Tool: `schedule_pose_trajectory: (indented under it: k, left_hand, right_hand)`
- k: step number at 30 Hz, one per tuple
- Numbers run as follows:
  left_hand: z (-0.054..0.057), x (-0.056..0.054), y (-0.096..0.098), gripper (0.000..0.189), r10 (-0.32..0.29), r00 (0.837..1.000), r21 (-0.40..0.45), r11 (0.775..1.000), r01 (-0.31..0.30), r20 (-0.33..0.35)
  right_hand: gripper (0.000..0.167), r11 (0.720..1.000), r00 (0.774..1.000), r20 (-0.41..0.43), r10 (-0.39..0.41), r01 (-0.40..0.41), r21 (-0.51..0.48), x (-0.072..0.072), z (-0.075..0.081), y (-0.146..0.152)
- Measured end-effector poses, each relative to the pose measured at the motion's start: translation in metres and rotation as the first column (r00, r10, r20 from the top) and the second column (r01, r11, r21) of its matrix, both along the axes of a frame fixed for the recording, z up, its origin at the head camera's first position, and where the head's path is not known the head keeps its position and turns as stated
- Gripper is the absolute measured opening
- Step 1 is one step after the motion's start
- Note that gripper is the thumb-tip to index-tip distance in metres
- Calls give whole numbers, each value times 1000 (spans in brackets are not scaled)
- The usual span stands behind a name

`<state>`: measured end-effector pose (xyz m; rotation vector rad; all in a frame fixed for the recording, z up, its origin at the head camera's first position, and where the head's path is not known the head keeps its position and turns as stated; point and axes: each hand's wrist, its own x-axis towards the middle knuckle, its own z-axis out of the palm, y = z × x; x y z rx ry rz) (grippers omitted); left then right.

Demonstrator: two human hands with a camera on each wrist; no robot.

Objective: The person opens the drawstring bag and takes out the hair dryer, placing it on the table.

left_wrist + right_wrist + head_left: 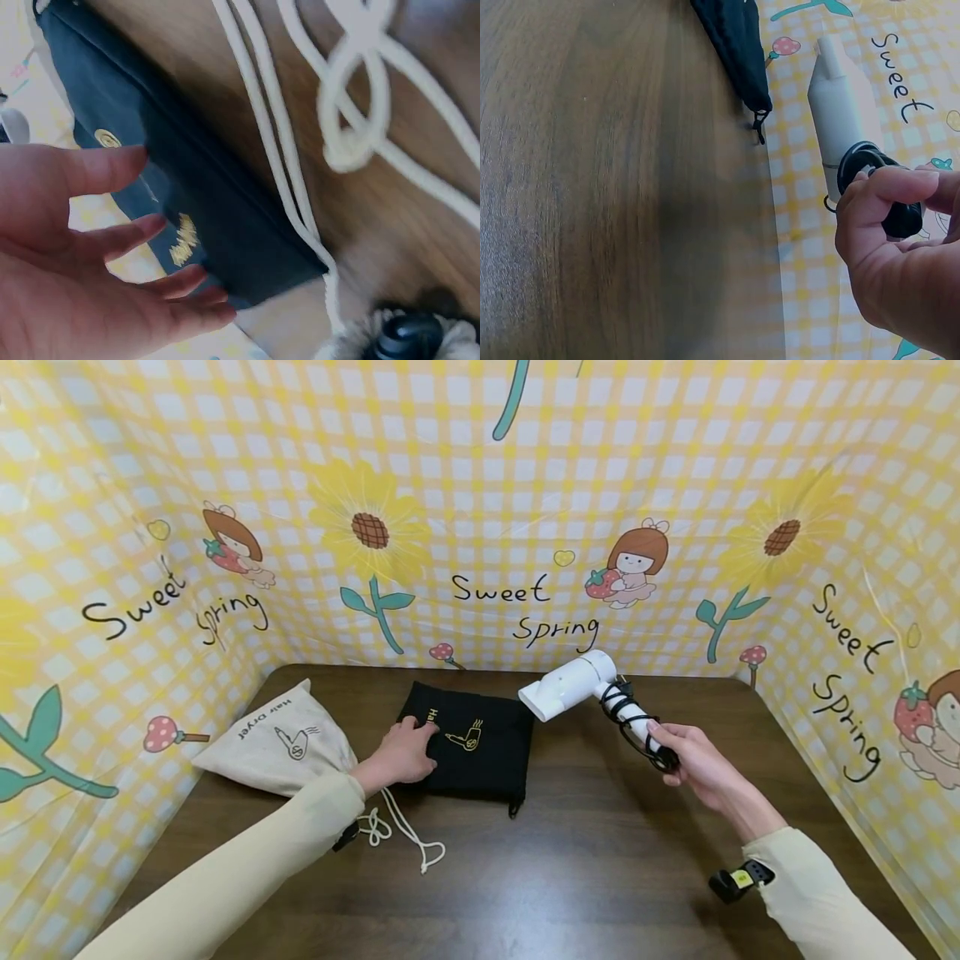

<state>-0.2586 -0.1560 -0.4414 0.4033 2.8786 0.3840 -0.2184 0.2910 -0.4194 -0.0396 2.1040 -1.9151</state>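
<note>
My right hand (697,762) grips a white hair dryer (567,685) by its handle, which has a black cord (624,714) wound round it. The dryer is held above the table with its nozzle pointing left; in the right wrist view my fingers (881,199) curl round the handle end. A black cloth pouch (487,768) with a gold dryer print lies flat in the middle. Over its left side is my left hand (405,752), fingers spread and loosely bent, with nothing gripped between them. The fingertips (196,276) are right at the pouch in the left wrist view.
Left of the pouch lies a cream drawstring bag (262,752) printed "Hair Dryer", partly behind my left forearm. Its white cord (411,835) trails on the brown wooden table (525,885). A yellow checked cloth (480,510) hangs round the back and sides.
</note>
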Motion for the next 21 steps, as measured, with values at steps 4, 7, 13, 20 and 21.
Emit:
schedule_pose_trajectory:
  k: [4, 7, 13, 20, 21]
  left_hand:
    - [-2, 6, 8, 58, -66, 998, -28, 997, 66, 15]
    - [-4, 7, 12, 58, -76, 996, -30, 997, 78, 49]
    - [-8, 7, 14, 59, -58, 993, -19, 998, 60, 99]
    - [-9, 10, 21, 60, -54, 995, -6, 999, 54, 85]
    - [-9, 11, 22, 60, -54, 995, -7, 998, 55, 83]
  right_hand:
    - [49, 1000, 1000, -2, -18, 18, 6, -1, -1, -2]
    - [49, 999, 999, 1, -34, 34, 20, -2, -4, -4]
    - [49, 998, 998, 14, -64, 64, 25, -4, -8, -8]
    - [53, 994, 995, 15, -98, 97, 40, -5, -12, -12]
    - [53, 994, 995, 14, -103, 102, 42, -5, -12, -12]
